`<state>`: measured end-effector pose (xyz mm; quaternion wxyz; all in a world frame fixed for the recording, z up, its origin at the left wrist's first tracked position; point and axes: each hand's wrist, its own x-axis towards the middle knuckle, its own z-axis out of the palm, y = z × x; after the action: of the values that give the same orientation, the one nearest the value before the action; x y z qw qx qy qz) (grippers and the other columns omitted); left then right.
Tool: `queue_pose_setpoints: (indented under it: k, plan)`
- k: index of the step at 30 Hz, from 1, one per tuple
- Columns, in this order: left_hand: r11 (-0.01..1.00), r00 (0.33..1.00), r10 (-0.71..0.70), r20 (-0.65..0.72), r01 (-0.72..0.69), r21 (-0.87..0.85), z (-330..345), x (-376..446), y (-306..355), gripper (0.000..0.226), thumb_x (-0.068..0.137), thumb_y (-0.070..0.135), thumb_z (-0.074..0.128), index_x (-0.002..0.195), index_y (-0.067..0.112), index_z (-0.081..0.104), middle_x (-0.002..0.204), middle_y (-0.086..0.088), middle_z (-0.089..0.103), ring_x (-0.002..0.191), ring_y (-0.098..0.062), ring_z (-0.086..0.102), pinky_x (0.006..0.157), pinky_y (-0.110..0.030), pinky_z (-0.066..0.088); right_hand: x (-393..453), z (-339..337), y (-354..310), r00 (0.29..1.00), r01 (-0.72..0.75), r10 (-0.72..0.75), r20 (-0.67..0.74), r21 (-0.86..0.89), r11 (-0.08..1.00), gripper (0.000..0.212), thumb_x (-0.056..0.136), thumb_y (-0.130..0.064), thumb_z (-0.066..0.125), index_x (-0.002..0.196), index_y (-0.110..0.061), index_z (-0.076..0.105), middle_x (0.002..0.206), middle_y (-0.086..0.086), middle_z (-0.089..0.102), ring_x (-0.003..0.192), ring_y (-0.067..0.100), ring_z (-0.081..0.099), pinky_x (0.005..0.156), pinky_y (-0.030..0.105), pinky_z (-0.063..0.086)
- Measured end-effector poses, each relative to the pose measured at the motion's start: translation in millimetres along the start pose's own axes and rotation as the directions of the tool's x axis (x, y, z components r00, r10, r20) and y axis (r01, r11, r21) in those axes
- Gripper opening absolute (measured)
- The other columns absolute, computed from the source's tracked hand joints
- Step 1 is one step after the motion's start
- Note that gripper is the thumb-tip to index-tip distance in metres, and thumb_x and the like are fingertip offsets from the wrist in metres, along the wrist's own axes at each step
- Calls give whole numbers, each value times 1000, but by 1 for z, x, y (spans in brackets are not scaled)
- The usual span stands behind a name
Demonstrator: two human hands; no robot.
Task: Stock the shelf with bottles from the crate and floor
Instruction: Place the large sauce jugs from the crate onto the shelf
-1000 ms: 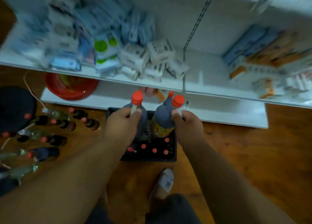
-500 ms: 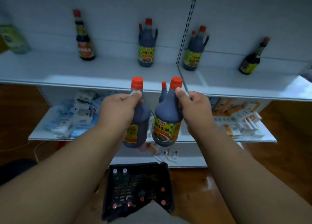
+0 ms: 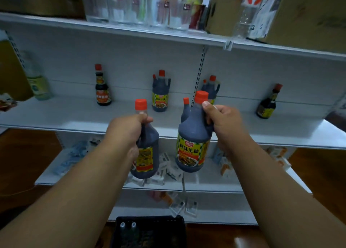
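Bottles (image 3: 192, 145) raised to shelf (image 3: 74, 115), label "鲜味生抽"

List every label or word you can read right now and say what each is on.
"鲜味生抽": yellow label of the jug-style bottle gripped by the right hand.
Small red brand badge above it: too blurred.
Label of the bottle in the left hand: blurred, partly hidden.
Shelf bottles' labels and glass tumblers' stickers: too small.

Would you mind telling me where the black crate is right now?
In the head view the black crate sits on the floor at the bottom centre, below the left hand and right hand, in front of the lowest shelf.
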<state>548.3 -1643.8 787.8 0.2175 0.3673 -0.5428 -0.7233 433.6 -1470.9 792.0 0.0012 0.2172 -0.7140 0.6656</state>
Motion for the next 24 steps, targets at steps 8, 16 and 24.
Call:
queue_pose_setpoints:
  k: [8,16,24]
  plan:
    - [999,999,44,16,-44,-21,27,13,-11,28,98,27,57,73,19,67,77,4,58,65,-8,43,55,-22,32,5,-14,25,994,-107,108,15,-76,991,43,96,-32,59,61,-13,43,58,6,39,54,11,39,50,23,35]
    - [998,992,62,107,-65,24,42,47,-22,23,95,29,61,77,19,70,124,-8,49,72,-18,52,57,-25,33,19,-10,49,991,-133,130,-45,-66,989,43,98,-32,57,63,-10,44,51,-3,39,46,5,36,45,17,34]
    - [999,999,-42,17,42,-4,72,98,-27,20,74,35,77,81,16,76,99,-6,73,90,-24,64,78,-36,47,85,-10,75,994,-102,105,34,-80,992,45,100,-32,53,60,-15,41,51,-5,39,48,6,36,47,19,33]
